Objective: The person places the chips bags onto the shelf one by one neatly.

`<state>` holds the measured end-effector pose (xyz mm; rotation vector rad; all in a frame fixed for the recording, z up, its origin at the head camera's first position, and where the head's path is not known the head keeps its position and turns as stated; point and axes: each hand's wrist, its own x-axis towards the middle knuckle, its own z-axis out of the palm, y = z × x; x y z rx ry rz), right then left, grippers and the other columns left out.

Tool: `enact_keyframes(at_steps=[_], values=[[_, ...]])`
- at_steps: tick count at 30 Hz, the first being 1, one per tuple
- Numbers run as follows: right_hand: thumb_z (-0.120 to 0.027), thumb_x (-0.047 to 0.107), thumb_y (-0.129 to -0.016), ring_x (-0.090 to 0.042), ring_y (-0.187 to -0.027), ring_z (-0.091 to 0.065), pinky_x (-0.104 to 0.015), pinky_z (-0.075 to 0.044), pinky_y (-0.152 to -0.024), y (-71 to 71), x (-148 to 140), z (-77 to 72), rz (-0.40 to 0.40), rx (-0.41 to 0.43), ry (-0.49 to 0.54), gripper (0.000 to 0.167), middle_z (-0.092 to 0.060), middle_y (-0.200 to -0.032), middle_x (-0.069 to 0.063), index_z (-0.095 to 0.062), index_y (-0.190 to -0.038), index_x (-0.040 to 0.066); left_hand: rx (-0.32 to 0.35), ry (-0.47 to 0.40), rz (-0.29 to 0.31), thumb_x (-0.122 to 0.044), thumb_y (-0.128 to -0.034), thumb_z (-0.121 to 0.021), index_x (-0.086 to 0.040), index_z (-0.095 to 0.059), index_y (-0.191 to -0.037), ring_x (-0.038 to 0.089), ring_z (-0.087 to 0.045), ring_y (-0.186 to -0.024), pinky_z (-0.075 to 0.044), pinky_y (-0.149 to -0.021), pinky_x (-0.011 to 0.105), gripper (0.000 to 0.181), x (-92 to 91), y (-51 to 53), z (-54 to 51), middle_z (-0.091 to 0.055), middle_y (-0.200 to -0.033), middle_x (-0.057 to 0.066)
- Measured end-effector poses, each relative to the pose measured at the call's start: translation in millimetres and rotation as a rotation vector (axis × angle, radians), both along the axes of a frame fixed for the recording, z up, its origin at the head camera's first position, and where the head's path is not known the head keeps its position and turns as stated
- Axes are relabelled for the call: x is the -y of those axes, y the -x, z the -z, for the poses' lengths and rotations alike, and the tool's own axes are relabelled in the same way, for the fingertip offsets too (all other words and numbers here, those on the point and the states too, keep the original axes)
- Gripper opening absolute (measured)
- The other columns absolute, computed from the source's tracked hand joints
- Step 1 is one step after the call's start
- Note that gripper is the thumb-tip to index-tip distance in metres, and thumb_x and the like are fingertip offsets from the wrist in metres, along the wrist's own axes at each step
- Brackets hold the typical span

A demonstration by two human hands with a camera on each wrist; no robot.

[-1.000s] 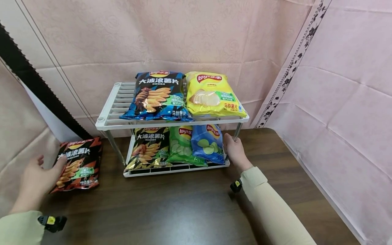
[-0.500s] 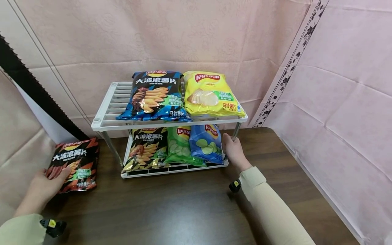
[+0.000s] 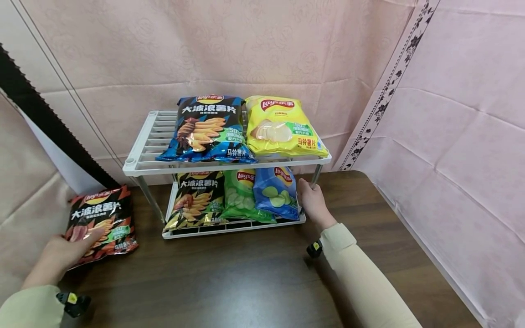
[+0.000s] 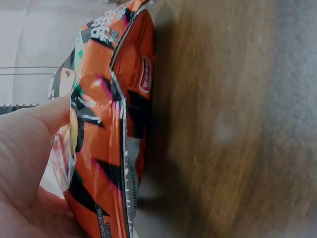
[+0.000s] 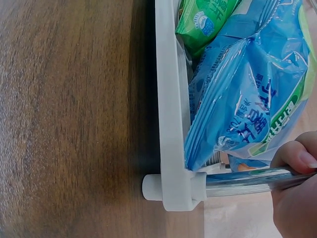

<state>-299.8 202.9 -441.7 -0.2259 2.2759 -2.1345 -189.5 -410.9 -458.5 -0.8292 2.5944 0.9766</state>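
At the left of the table my left hand [image 3: 61,253] grips a red and black bag of potato chips [image 3: 104,214] by its left side. The thumb lies across the front of the bag; the other fingers are mostly hidden behind it. In the left wrist view the chip bag [image 4: 94,148] shows its crimped end seam close to the wood. My right hand [image 3: 315,202] holds the front right metal post [image 5: 237,182] of a white two-tier rack [image 3: 137,166]. The fingers curl round the post beside a blue chip bag [image 3: 279,193] on the lower tier.
On the upper tier lie a blue and black chip bag [image 3: 209,130] and a yellow chip bag [image 3: 283,125]. A gold and black bag [image 3: 197,200] and a green bag [image 3: 242,196] share the lower tier. Pink cloth [image 3: 254,45] hangs behind the brown table [image 3: 229,278].
My left hand has come down onto the red and black chip bag and taken hold of it. The bag has shifted slightly, its near edge toward the right. My right hand stays on the post.
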Motion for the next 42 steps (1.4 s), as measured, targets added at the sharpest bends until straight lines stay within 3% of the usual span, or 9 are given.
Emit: enact_keyframes(at_steps=[5, 10, 17, 21, 24, 31, 37, 42], values=[[-0.042, 0.065, -0.094, -0.022, -0.04, -0.031, -0.031, -0.025, -0.038, -1.2, 0, -1.1, 0.003, 0.015, -0.013, 0.076, -0.034, -0.056, -0.009, -0.036, -0.07, -0.007, 0.056, 0.007, 0.01, -0.083, -0.0779, -0.044, 0.03, -0.006, -0.135, 0.055, -0.04, -0.112, -0.042, -0.087, 0.059, 0.132, -1.3, 1.7, -0.8, -0.023, -0.131, 0.049], [-0.043, 0.066, -0.093, -0.022, -0.04, -0.031, -0.032, -0.025, -0.04, -1.3, 1, -2.4, 0.006, 0.012, -0.009, 0.072, -0.034, -0.056, -0.009, -0.039, -0.066, 0.0, 0.063, 0.002, 0.05, -0.082, -0.0783, -0.045, 0.031, -0.008, -0.134, 0.054, -0.042, -0.11, -0.045, -0.084, 0.058, 0.131, -0.4, 1.4, 0.2, -0.022, -0.13, 0.05], [-0.043, 0.066, -0.093, -0.022, -0.04, -0.031, -0.034, -0.025, -0.04, -1.0, 2, -3.7, 0.012, 0.008, -0.008, 0.075, -0.033, -0.057, -0.011, -0.037, -0.068, -0.004, 0.057, -0.111, -0.003, -0.082, -0.0767, -0.049, 0.026, 0.002, -0.138, 0.054, -0.033, -0.117, -0.041, -0.09, 0.061, 0.134, 3.0, 2.3, 4.3, -0.014, -0.137, 0.047], [-0.043, 0.064, -0.094, -0.022, -0.041, -0.03, -0.034, -0.024, -0.039, -1.3, 2, -3.6, 0.012, 0.002, -0.005, 0.074, -0.033, -0.057, -0.011, -0.037, -0.068, -0.004, 0.062, -0.147, -0.004, -0.081, -0.077, -0.049, 0.024, 0.01, -0.138, 0.057, -0.026, -0.124, -0.037, -0.093, 0.063, 0.135, 4.2, 2.2, 4.3, -0.006, -0.141, 0.048], [-0.043, 0.063, -0.095, -0.023, -0.04, -0.029, -0.034, -0.024, -0.039, -1.3, 3, -3.6, 0.01, -0.003, 0.0, 0.072, -0.032, -0.056, -0.011, -0.038, -0.067, -0.003, 0.034, -0.158, -0.018, -0.081, -0.0759, -0.05, 0.022, 0.013, -0.138, 0.059, -0.021, -0.127, -0.035, -0.095, 0.064, 0.137, 2.6, 2.1, 3.2, -0.001, -0.142, 0.047], [-0.043, 0.06, -0.097, -0.022, -0.042, -0.029, -0.035, -0.024, -0.041, -1.6, 3, -3.3, 0.007, -0.004, 0.029, 0.068, -0.032, -0.056, -0.009, -0.038, -0.067, -0.001, -0.081, -0.11, -0.084, -0.08, -0.0732, -0.056, 0.021, 0.004, -0.142, 0.055, -0.03, -0.123, -0.038, -0.092, 0.063, 0.136, -4.6, 2.1, 0.2, -0.01, -0.144, 0.045], [-0.042, 0.058, -0.098, -0.021, -0.042, -0.028, -0.034, -0.025, -0.043, -1.9, 2, -2.2, 0.003, -0.016, 0.042, 0.063, -0.032, -0.055, -0.006, -0.039, -0.062, 0.006, -0.12, -0.094, -0.103, -0.079, -0.073, -0.057, 0.02, 0.003, -0.143, 0.055, -0.029, -0.124, -0.037, -0.092, 0.064, 0.135, -6.4, 1.3, -1.5, -0.009, -0.145, 0.044], [-0.044, 0.059, -0.097, -0.021, -0.042, -0.029, -0.032, -0.025, -0.043, -2.4, 2, -1.8, 0.009, -0.011, 0.045, 0.063, -0.033, -0.056, -0.007, -0.04, -0.063, 0.006, -0.136, -0.115, -0.12, -0.078, -0.0724, -0.059, 0.02, -0.009, -0.143, 0.045, -0.039, -0.113, -0.044, -0.082, 0.054, 0.13, -3.4, -1.6, -5.7, -0.023, -0.141, 0.041]])
